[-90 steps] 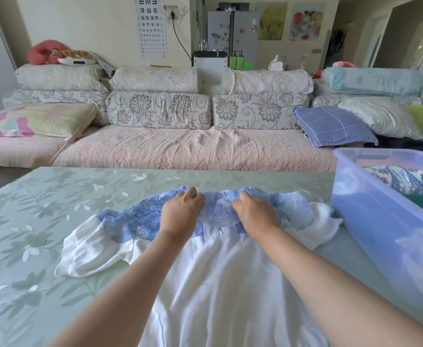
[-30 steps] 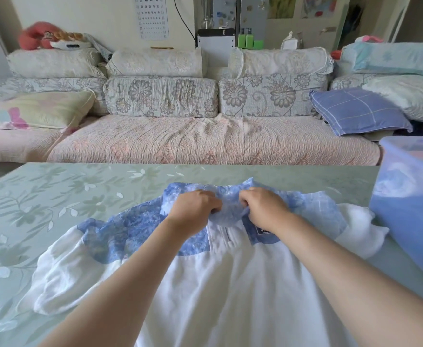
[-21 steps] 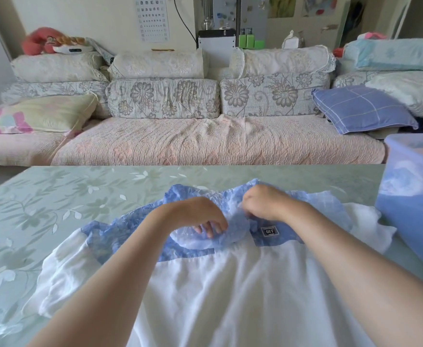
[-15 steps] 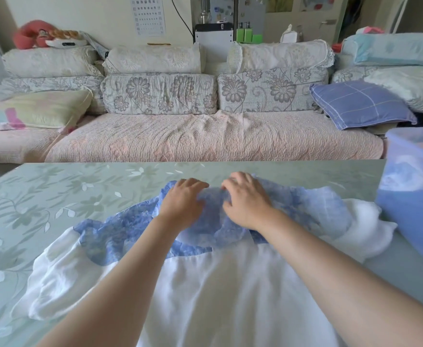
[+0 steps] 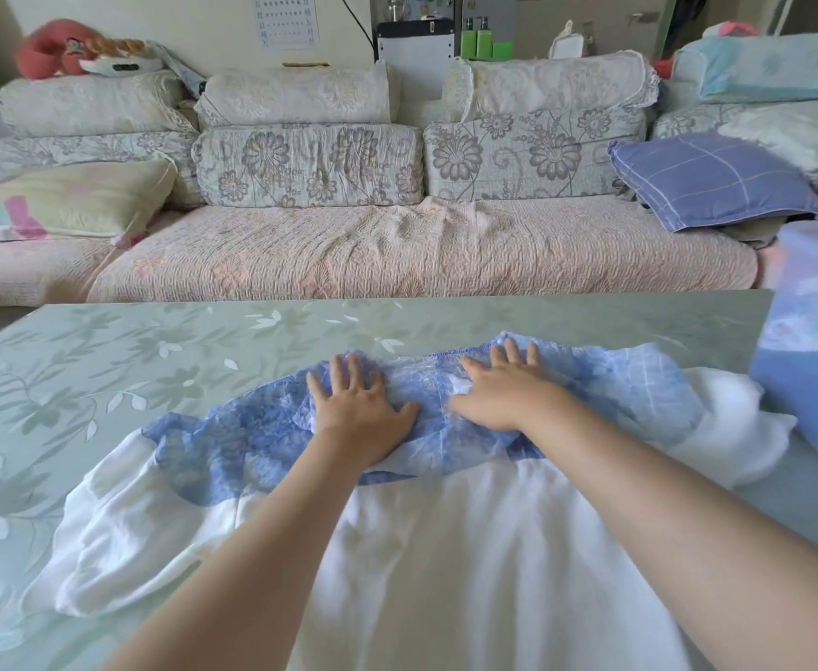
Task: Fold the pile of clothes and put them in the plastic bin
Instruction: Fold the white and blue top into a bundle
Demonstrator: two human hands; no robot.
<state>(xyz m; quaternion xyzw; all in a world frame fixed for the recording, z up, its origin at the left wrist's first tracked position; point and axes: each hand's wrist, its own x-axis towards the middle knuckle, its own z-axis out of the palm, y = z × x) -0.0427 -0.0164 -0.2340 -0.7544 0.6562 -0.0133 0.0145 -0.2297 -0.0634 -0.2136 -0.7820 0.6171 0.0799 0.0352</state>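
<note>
A white garment [image 5: 445, 564] with a blue floral yoke and collar lies spread on the green table [image 5: 106, 370], its white sleeves bunched at both sides. My left hand [image 5: 356, 409] presses flat on the blue collar area, fingers straight and spread. My right hand [image 5: 506, 385] lies flat beside it on the same blue cloth, fingers straight. The translucent blue plastic bin [image 5: 813, 360] stands at the table's right edge, close to the garment's right sleeve.
Beyond the table's far edge runs a sofa [image 5: 397, 254] with floral cushions, a blue checked pillow [image 5: 707, 186] and a yellow-pink pillow [image 5: 68, 201]. Bare tabletop shows to the left of the garment.
Both hands went from pinching and bunching the blue collar to lying flat on it with straight fingers. The collar now lies flatter against the table.
</note>
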